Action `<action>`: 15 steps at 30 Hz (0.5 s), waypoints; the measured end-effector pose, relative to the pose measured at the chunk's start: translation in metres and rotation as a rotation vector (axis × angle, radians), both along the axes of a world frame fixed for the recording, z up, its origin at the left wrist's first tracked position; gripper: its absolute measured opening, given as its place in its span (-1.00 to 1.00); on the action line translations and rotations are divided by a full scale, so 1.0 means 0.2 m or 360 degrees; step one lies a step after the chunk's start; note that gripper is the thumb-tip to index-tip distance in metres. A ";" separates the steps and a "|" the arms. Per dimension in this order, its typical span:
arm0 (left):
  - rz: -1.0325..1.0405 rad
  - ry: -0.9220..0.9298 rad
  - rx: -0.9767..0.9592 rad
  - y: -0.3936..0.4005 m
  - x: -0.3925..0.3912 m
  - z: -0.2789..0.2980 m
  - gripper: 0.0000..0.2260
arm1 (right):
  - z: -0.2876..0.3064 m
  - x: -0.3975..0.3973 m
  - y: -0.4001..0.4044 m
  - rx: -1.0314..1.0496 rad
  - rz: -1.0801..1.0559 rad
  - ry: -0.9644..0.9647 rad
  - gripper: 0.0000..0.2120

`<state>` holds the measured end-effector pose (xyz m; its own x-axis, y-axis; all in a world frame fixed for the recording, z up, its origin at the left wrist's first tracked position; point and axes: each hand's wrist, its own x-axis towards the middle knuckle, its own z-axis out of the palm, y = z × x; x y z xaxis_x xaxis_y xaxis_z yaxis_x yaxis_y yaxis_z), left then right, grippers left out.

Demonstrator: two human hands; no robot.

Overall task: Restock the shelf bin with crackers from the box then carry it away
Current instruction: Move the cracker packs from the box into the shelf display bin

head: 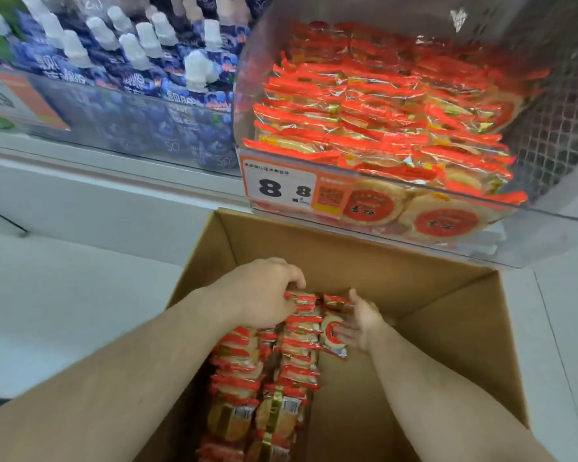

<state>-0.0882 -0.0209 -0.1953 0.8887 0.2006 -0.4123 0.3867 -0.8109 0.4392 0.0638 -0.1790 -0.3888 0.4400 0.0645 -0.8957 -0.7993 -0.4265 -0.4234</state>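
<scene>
Bright, even light; glare on the clear bin (pixel 548 228); bottles (pixel 131 55) blurred; wide-angle bending toward the edges.

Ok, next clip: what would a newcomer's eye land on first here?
The clear bin at upper right, piled with red cracker packs, behind a big 8.8 price tag. Below it, both hands reach into an open cardboard box: the left hand grips the far end of a row of packs and the right hand presses its side.

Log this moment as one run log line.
stage: gathering packs | left hand: grips cracker packs in box | right hand: flat against pack stack | shelf bin: nearly full
</scene>
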 end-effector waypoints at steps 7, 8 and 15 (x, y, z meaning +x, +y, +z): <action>-0.0015 0.0107 -0.0016 -0.03 0.00 -0.06 -0.67 | -0.07 -0.04 0.01 0.0104 -0.0334 0.0021 -0.71; -0.0019 0.0108 -0.0031 -0.04 0.00 -0.07 -0.67 | -0.07 -0.05 -0.02 0.0064 -0.0349 0.0004 -0.73; 0.0049 0.0181 -0.0116 -0.04 -0.04 -0.09 -0.62 | 0.11 -0.15 -0.27 0.0280 -0.0220 0.0185 -0.64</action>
<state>-0.0952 -0.0289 -0.2128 0.8294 0.1931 -0.5243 0.4617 -0.7653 0.4484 0.0328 -0.2323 -0.3668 0.3500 0.1704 -0.9211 -0.8927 -0.2374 -0.3831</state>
